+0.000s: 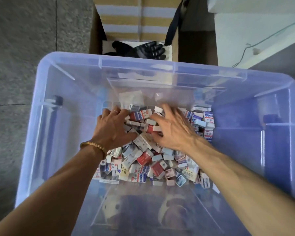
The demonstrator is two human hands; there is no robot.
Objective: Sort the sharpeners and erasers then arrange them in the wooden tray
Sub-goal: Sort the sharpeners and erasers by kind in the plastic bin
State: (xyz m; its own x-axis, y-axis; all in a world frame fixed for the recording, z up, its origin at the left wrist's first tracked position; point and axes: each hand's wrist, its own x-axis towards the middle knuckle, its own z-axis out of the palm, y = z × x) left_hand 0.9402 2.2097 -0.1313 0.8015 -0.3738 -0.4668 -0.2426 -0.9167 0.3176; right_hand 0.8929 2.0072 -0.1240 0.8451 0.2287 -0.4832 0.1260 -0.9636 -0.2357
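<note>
Hands first: our left hand [113,126] and right hand [173,129] both reach down into the clear bluish plastic bin [61,99], palms down on the heap of small boxed erasers [143,155]. Left fingers curl into the pile, right fingers spread and bent over it; whether either actually grips a piece, we cannot tell. The heap lies under both palms, between them, and on back toward our forearms. Beyond our fingertips, past the bin's far rim, black gloves [148,49] lie in a cardboard box [194,40].
</note>
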